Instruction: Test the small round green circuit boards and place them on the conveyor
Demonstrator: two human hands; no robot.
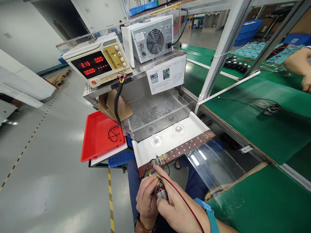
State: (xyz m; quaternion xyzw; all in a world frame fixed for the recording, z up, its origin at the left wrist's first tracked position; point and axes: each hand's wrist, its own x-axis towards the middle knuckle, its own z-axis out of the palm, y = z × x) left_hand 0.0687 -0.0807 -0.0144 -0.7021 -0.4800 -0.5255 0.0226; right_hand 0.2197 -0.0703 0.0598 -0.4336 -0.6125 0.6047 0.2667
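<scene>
The left hand (147, 202) and right hand (171, 197) hide much of the metal cylinder (161, 193), and its far end is too small to make out. The red and black wires (183, 199) leave at the near edge, which also cuts off the brown wrist strap (143, 226). Print on the posted sheet (167, 75) is unreadable. At the far right, another person's arm (297, 63) is cropped by the edge.

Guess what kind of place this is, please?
It looks like a workshop or small factory where electrical parts get put together or checked. You can see a box with glowing red numbers, a grey box with a round fan, and long green work tables.
</scene>
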